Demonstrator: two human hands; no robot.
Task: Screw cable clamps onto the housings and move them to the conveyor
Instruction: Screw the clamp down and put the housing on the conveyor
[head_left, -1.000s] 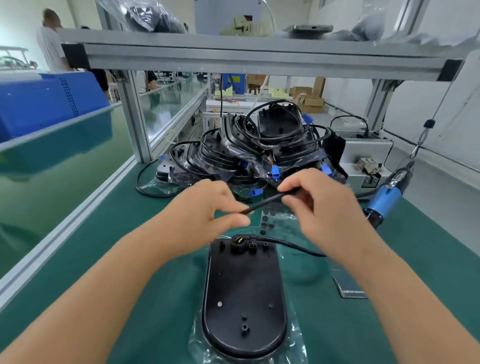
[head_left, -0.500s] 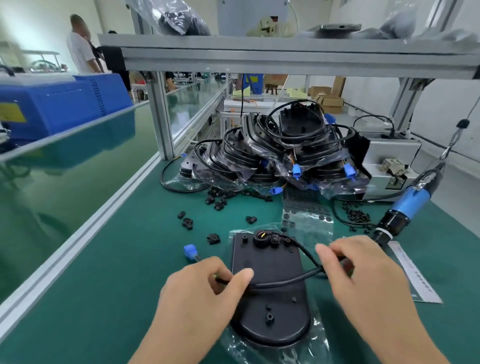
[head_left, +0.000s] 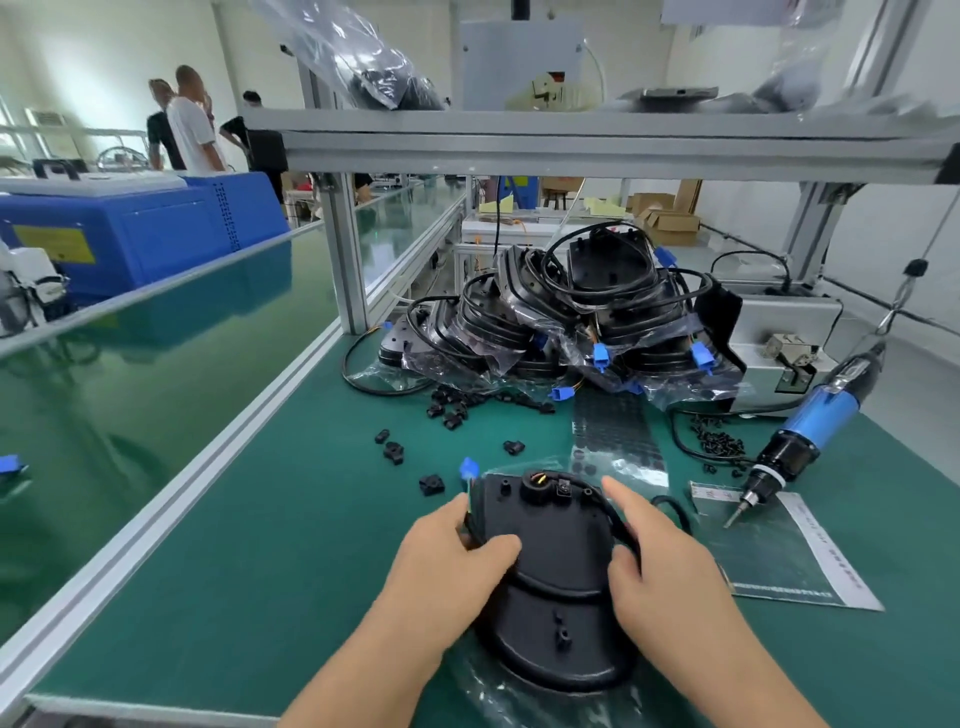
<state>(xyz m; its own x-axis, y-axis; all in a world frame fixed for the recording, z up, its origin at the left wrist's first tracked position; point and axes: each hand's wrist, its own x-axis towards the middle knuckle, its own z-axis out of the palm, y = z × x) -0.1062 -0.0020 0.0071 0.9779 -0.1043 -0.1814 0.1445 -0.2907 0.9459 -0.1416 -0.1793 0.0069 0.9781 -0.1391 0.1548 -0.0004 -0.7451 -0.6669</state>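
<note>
Gripping a glossy black oval plastic housing (head_left: 550, 582) from both sides, the left hand (head_left: 457, 558) curls round its thin black cable (head_left: 615, 522) at the left edge while the right hand (head_left: 657, 561) holds the right edge. It lies on clear wrap at the near centre of a green bench mat (head_left: 270, 545). Bagged housings (head_left: 561, 322) pile up farther back; a blue electric screwdriver (head_left: 810, 426) hangs right; a green conveyor (head_left: 135, 353) runs left.

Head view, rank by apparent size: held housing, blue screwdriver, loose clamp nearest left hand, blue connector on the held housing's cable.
1. Housing, gripped by the left hand and right hand; nearest the camera, so it looks inflated.
2. Screwdriver.
3 and 4. Loose clamp and blue connector look alike; not ranking them.
</note>
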